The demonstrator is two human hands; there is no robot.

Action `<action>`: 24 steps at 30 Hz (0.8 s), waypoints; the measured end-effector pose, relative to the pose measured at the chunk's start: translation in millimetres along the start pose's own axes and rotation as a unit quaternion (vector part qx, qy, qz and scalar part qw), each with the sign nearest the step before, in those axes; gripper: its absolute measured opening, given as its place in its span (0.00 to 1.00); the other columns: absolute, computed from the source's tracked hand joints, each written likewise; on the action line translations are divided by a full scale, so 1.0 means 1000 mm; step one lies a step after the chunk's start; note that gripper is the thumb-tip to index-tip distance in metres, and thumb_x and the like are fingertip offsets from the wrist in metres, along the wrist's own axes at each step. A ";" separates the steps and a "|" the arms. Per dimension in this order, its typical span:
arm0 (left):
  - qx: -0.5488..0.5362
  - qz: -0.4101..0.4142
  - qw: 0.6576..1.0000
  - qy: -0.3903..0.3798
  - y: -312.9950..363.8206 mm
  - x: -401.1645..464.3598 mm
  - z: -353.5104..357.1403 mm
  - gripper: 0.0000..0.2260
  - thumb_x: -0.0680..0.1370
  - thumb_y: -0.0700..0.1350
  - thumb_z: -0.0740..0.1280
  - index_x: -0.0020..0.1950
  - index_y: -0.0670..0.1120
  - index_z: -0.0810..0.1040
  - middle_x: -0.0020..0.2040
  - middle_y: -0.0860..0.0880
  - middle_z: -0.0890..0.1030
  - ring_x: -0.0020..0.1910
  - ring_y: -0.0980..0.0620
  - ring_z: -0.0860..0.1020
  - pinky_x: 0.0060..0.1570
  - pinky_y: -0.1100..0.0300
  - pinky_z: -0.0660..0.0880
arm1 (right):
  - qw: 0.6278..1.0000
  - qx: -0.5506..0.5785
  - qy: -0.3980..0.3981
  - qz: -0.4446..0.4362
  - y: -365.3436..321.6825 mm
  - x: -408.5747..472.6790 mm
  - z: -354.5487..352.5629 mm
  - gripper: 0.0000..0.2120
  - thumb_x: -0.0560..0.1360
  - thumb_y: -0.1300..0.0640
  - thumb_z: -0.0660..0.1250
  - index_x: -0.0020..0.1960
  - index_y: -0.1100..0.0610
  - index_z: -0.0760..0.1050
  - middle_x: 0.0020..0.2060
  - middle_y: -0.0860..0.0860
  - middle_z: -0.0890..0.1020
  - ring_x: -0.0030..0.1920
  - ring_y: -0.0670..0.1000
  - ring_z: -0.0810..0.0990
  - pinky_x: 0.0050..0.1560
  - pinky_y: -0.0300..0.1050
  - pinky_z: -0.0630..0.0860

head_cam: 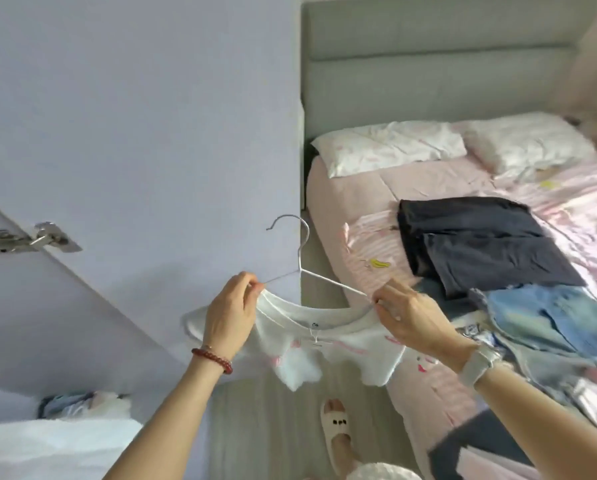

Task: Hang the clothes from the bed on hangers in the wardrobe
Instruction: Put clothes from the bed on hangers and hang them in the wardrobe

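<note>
A small white garment (300,344) with pink print hangs on a thin white wire hanger (299,258) in front of me. My left hand (233,318) pinches the garment's left shoulder and the hanger's left arm. My right hand (411,320) pinches the right shoulder at the hanger's other arm. The hook points up and left. On the pink bed (366,188) to the right lie dark folded clothes (477,244) and blue denim pieces (546,320). The lilac wardrobe door (134,133) stands open at the left.
A metal hinge (30,239) sits on the wardrobe door. Folded items (82,403) lie low inside the wardrobe at bottom left. Two pillows (390,145) rest by the grey headboard (439,64). My slippered foot (337,427) stands on the narrow floor strip beside the bed.
</note>
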State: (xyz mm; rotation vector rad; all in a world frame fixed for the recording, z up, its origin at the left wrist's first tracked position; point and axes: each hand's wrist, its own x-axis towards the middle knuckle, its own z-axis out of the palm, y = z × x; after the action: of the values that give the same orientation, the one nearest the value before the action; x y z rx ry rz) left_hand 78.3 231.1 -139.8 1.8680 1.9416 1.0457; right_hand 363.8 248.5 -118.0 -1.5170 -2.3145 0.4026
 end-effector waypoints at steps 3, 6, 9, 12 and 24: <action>-0.028 0.019 0.999 -0.027 0.036 0.002 0.042 0.04 0.75 0.40 0.67 0.42 0.41 0.76 0.40 0.47 0.79 0.39 0.48 0.76 0.40 0.60 0.69 | 0.995 0.024 -0.035 0.086 0.027 -0.056 0.004 0.07 0.75 0.52 0.61 0.50 0.53 0.74 0.44 0.52 0.81 0.43 0.57 0.79 0.43 0.50 0.74; -0.032 0.065 0.992 -0.106 0.073 0.001 0.082 0.05 0.74 0.42 0.69 0.41 0.42 0.78 0.37 0.48 0.79 0.36 0.50 0.75 0.38 0.59 0.70 | 0.983 0.075 -0.060 0.159 0.050 -0.110 -0.002 0.09 0.77 0.51 0.60 0.49 0.55 0.76 0.40 0.49 0.80 0.39 0.50 0.77 0.41 0.44 0.71; -0.038 0.122 0.974 -0.188 0.122 -0.004 0.126 0.06 0.74 0.44 0.69 0.39 0.44 0.78 0.34 0.51 0.78 0.34 0.52 0.73 0.35 0.60 0.68 | 0.962 0.125 -0.048 0.240 0.079 -0.158 -0.028 0.09 0.77 0.55 0.61 0.41 0.54 0.77 0.31 0.41 0.74 0.28 0.38 0.72 0.32 0.31 0.65; -0.050 0.165 0.951 -0.255 0.185 -0.018 0.176 0.07 0.75 0.46 0.68 0.39 0.44 0.79 0.33 0.50 0.78 0.34 0.50 0.74 0.34 0.60 0.67 | 0.934 0.146 -0.032 0.324 0.113 -0.209 -0.065 0.10 0.76 0.58 0.61 0.36 0.52 0.74 0.32 0.42 0.76 0.30 0.40 0.73 0.32 0.36 0.68; -0.152 0.321 0.844 -0.401 0.488 -0.126 0.385 0.10 0.77 0.48 0.65 0.44 0.42 0.78 0.38 0.46 0.79 0.39 0.48 0.75 0.36 0.61 0.64 | 0.781 0.021 0.187 0.595 0.265 -0.441 -0.202 0.09 0.75 0.53 0.65 0.40 0.56 0.79 0.37 0.53 0.80 0.40 0.55 0.78 0.41 0.48 0.72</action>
State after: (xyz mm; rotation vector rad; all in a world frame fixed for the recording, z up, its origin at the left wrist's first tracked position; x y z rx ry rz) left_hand 711.9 195.4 -138.3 2.2735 0.6506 0.4848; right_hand 831.8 -44.9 -102.4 -2.5687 -0.7866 0.3617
